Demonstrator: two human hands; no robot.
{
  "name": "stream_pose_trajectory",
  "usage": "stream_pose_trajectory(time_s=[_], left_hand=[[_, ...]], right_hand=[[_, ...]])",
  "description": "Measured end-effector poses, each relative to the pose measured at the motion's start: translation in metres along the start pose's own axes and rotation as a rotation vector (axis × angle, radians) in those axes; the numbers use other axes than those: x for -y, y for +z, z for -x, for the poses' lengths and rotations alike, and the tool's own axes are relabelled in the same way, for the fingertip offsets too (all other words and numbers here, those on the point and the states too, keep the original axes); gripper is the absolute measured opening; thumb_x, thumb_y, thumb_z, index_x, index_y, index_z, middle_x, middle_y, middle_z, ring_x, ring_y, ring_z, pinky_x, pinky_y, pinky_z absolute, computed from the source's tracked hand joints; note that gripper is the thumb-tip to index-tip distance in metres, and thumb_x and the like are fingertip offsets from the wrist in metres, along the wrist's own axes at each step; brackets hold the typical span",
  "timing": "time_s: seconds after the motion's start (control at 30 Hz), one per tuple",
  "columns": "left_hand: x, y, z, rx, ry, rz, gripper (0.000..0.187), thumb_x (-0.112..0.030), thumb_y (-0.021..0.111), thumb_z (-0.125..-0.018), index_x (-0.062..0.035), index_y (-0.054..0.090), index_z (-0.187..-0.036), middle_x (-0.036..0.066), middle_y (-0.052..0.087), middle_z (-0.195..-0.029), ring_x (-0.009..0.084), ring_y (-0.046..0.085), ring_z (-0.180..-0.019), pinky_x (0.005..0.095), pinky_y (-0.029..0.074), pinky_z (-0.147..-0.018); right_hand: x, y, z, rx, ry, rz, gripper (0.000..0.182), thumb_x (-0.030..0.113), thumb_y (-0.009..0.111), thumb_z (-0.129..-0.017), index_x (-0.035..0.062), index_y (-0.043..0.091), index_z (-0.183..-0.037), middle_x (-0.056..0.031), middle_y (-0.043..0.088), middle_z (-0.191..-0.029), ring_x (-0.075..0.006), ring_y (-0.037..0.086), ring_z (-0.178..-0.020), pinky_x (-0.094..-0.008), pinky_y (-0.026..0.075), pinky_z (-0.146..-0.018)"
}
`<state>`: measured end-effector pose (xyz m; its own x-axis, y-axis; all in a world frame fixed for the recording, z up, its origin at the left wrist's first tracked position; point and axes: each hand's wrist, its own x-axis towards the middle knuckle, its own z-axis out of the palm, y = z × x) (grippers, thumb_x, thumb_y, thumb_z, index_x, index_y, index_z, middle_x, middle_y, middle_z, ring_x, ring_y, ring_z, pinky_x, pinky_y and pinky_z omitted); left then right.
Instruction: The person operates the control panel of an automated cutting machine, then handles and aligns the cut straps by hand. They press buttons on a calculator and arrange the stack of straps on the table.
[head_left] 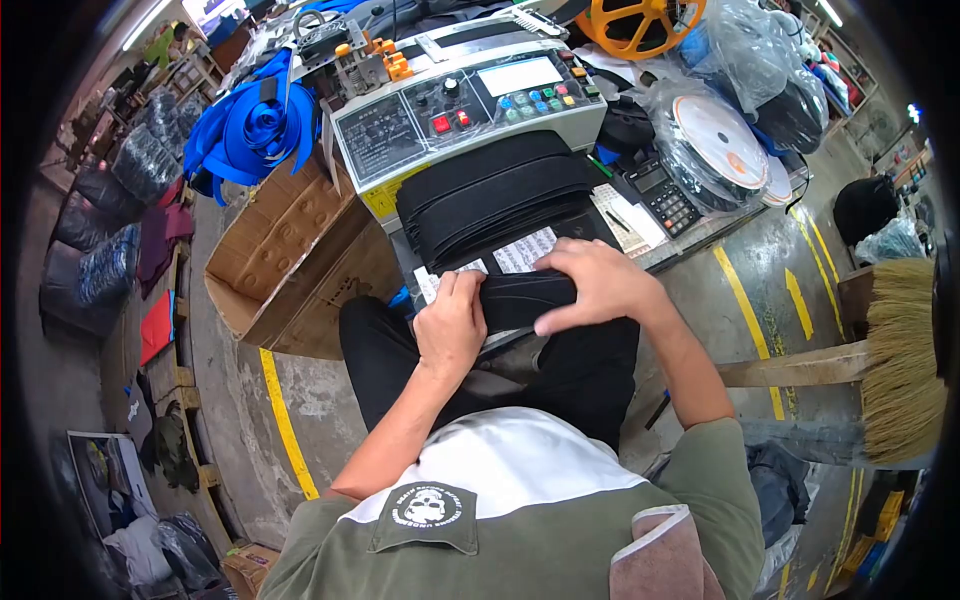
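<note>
A short folded bundle of black webbing (522, 302) lies between my hands, just above my lap at the machine's front edge. My left hand (450, 322) is closed around the bundle's left end, fingers curled over it. My right hand (605, 287) wraps the right end in a C shape, fingers at the far edge and thumb at the near edge. Beyond them, a thick stack of black webbing (495, 190) rests in front of the machine's control panel (470, 105). Printed paper slips (524, 250) show just past my fingers.
A calculator (664, 200) and a plastic-wrapped reel (718, 140) stand at the right. Blue webbing (250, 130) hangs at the left above an open cardboard box (270, 250). An orange reel (640, 22) is at the back; a broom (905, 365) juts in from the right.
</note>
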<state>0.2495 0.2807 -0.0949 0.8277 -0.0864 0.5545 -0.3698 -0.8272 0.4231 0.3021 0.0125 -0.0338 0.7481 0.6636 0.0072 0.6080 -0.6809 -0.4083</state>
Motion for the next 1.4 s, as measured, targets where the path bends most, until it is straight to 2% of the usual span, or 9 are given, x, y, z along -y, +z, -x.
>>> stream_pose_trajectory(time_s=[0.13, 0.3, 0.4, 0.63, 0.77, 0.97, 1.07, 1.23, 1.4], left_hand=[[-0.004, -0.01, 0.001, 0.056, 0.037, -0.032, 0.023, -0.012, 0.077, -0.099, -0.0099, 0.073, -0.121, 0.011, 0.07, -0.105, 0.0352, 0.074, -0.098, 0.0469, 0.056, -0.082], [-0.019, -0.034, -0.002, 0.061, 0.281, -0.063, 0.063, -0.04, 0.094, -0.084, -0.0082, 0.069, -0.132, 0.009, 0.071, -0.117, 0.036, 0.069, -0.113, 0.0623, 0.035, -0.115], [-0.007, -0.04, -0.003, 0.284, 0.209, 0.002, 0.063, -0.041, 0.096, -0.08, -0.0091, 0.069, -0.128, 0.008, 0.07, -0.114, 0.0329, 0.069, -0.112, 0.0616, 0.037, -0.114], [-0.006, -0.052, -0.003, 0.29, 0.208, 0.034, 0.036, -0.022, 0.094, -0.081, -0.0142, 0.078, -0.112, 0.005, 0.071, -0.099, 0.0272, 0.071, -0.092, 0.0442, 0.05, -0.081], [0.005, -0.058, -0.002, -0.008, 0.185, 0.076, 0.031, -0.008, 0.094, -0.078, -0.0129, 0.084, -0.107, 0.004, 0.077, -0.098, 0.0287, 0.072, -0.092, 0.0428, 0.052, -0.082], [0.026, -0.041, 0.016, -0.002, -0.058, 0.349, 0.031, -0.005, 0.093, -0.08, -0.0069, 0.082, -0.109, 0.01, 0.078, -0.105, 0.0294, 0.075, -0.099, 0.041, 0.056, -0.095], [0.028, -0.036, 0.018, 0.014, -0.102, 0.448, 0.043, -0.004, 0.092, -0.079, -0.0025, 0.077, -0.12, 0.015, 0.074, -0.115, 0.0307, 0.073, -0.105, 0.0394, 0.056, -0.099], [0.014, -0.034, 0.01, 0.022, -0.017, 0.471, 0.061, -0.005, 0.093, -0.076, -0.0029, 0.07, -0.133, 0.017, 0.069, -0.122, 0.0337, 0.068, -0.114, 0.0408, 0.055, -0.1], [0.03, -0.032, 0.012, 0.084, -0.028, 0.51, 0.052, -0.002, 0.092, -0.077, -0.0028, 0.073, -0.126, 0.015, 0.071, -0.113, 0.0319, 0.07, -0.106, 0.0395, 0.056, -0.097]], right_hand=[[-0.005, 0.02, 0.001, -0.074, -0.049, 0.007, 0.073, 0.041, 0.1, -0.072, 0.0057, 0.071, -0.129, -0.0183, 0.07, -0.13, -0.0397, 0.068, -0.12, -0.0497, 0.054, -0.104], [0.01, 0.009, 0.005, -0.005, -0.012, -0.017, 0.062, 0.025, 0.096, -0.077, 0.0068, 0.068, -0.129, -0.016, 0.069, -0.123, -0.0398, 0.067, -0.118, -0.0502, 0.054, -0.099], [0.01, 0.02, 0.009, -0.067, -0.085, 0.037, 0.051, 0.022, 0.091, -0.083, 0.0088, 0.068, -0.127, -0.0141, 0.069, -0.122, -0.0386, 0.067, -0.117, -0.0499, 0.053, -0.099], [0.013, 0.015, 0.01, -0.103, -0.138, 0.079, 0.044, 0.018, 0.087, -0.084, 0.0101, 0.073, -0.126, -0.0111, 0.074, -0.116, -0.0335, 0.07, -0.113, -0.0502, 0.053, -0.1], [0.014, -0.011, 0.015, -0.262, -0.112, 0.188, 0.029, 0.015, 0.087, -0.083, 0.0117, 0.078, -0.11, -0.0056, 0.074, -0.102, -0.0284, 0.07, -0.107, -0.047, 0.048, -0.107], [-0.023, -0.005, 0.03, -0.383, -0.03, 0.091, 0.037, 0.013, 0.09, -0.079, 0.0103, 0.08, -0.115, -0.0061, 0.077, -0.117, -0.0278, 0.071, -0.119, -0.0439, 0.044, -0.12], [-0.046, 0.004, 0.031, -0.466, 0.007, -0.401, 0.048, 0.011, 0.092, -0.078, 0.0094, 0.08, -0.124, -0.0091, 0.076, -0.121, -0.027, 0.069, -0.124, -0.0401, 0.047, -0.118], [-0.032, 0.037, 0.021, -0.537, 0.01, -0.415, 0.082, 0.011, 0.095, -0.078, 0.0048, 0.06, -0.151, -0.0175, 0.061, -0.151, -0.0327, 0.058, -0.144, -0.0417, 0.045, -0.122], [-0.041, 0.036, 0.025, -0.478, -0.008, -0.37, 0.06, 0.013, 0.095, -0.077, 0.0047, 0.071, -0.132, -0.0127, 0.068, -0.131, -0.0305, 0.065, -0.129, -0.0424, 0.048, -0.114]])
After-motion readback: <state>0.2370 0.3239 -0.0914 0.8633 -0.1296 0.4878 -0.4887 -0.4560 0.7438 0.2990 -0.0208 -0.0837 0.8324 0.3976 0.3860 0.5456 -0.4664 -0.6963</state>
